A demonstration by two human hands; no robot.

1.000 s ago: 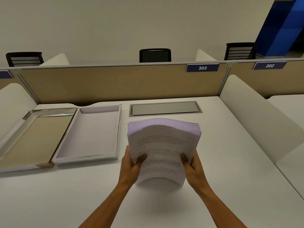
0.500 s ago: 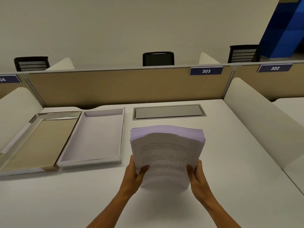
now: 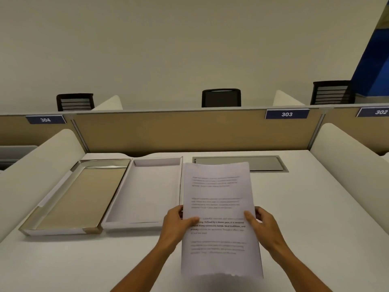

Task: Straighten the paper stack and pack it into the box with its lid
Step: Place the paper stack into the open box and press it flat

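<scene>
Both hands pinch the thick white printed paper stack (image 3: 219, 218) at centre frame: left hand (image 3: 175, 225), right hand (image 3: 264, 225). The shallow white box (image 3: 145, 192) and tan-lined lid (image 3: 75, 197) lie at left on the white surface (image 3: 315, 207).

Two open trays (image 3: 147, 192) lie side by side, left of the paper stack (image 3: 219, 218), apparently on the desk (image 3: 315, 207).

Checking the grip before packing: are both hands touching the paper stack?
Touching. The head view shows the left hand and right hand clasping the paper stack at its side edges, thumbs pressed on the top sheet.
</scene>
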